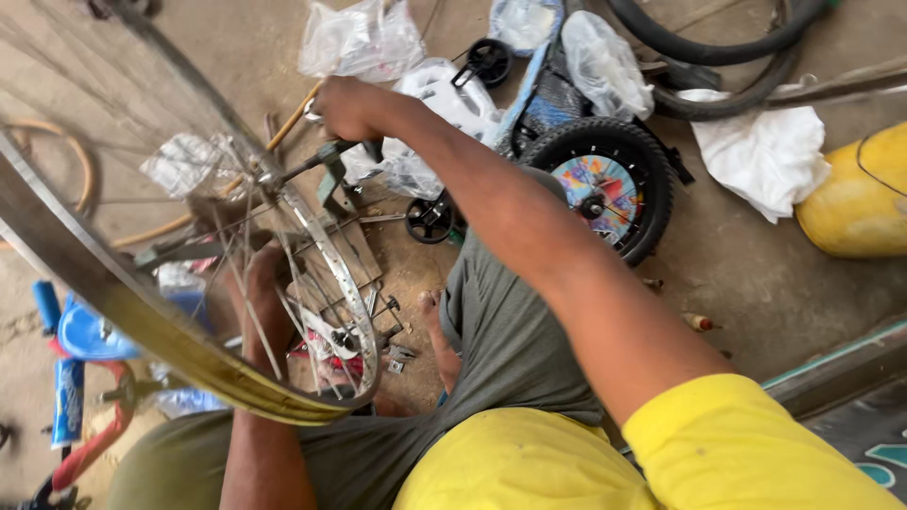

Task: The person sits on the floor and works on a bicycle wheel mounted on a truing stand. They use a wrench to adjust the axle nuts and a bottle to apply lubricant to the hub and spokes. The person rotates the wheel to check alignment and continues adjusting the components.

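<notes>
My right hand [345, 106], upper centre of the frame, has its grip closed on a wooden-handled tool [283, 132] at the hub. My left hand [265, 293] grips the spokes of the bare silver metal bicycle rim [142, 312] filling the left side.

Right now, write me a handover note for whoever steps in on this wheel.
Right hand: reached out to the hub end of the spoked wheel, closed around a small tool at the axle; the tool is too hidden to name.
Left hand: behind the spokes, steadying the wheel from inside the rim.
The wheel is bare, with no tyre on the rim, and tilted across the person's lap.
Small metal parts lie on the ground below the wheel.
A small tyred wheel with a colourful disc sits beyond it, and loose tyres lie at the top.
Done: tyre off.
Left: cannot tell how far the hub work is.
</notes>
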A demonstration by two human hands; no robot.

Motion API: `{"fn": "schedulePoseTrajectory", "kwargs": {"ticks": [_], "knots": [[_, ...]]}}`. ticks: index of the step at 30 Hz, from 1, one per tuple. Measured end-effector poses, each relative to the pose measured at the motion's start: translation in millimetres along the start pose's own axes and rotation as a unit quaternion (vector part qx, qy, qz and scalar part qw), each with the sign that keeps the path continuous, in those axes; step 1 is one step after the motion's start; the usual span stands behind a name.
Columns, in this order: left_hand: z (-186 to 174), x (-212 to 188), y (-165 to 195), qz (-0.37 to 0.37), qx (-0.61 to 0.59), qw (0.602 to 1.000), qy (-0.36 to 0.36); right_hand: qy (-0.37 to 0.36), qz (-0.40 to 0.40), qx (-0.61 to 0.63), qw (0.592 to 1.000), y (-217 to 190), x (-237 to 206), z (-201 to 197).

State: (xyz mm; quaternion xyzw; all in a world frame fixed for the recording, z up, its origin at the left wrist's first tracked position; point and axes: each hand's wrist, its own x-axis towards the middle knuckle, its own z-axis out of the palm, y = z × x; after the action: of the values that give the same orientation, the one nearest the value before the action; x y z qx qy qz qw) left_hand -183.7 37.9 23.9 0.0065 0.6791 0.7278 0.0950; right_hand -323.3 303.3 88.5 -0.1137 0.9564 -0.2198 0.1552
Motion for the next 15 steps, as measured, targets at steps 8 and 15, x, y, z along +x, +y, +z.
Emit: {"fn": "schedulePoseTrajectory", "kwargs": {"ticks": [8, 15], "knots": [[-25, 10, -59, 0.004, 0.003, 1.0, 0.007, 0.271, -0.176, 0.02, 0.946, 17, -7, 35], [-41, 35, -145, 0.102, -0.145, 0.981, -0.077, 0.438, -0.208, -0.063, 0.872, 21, -49, 71]]}}
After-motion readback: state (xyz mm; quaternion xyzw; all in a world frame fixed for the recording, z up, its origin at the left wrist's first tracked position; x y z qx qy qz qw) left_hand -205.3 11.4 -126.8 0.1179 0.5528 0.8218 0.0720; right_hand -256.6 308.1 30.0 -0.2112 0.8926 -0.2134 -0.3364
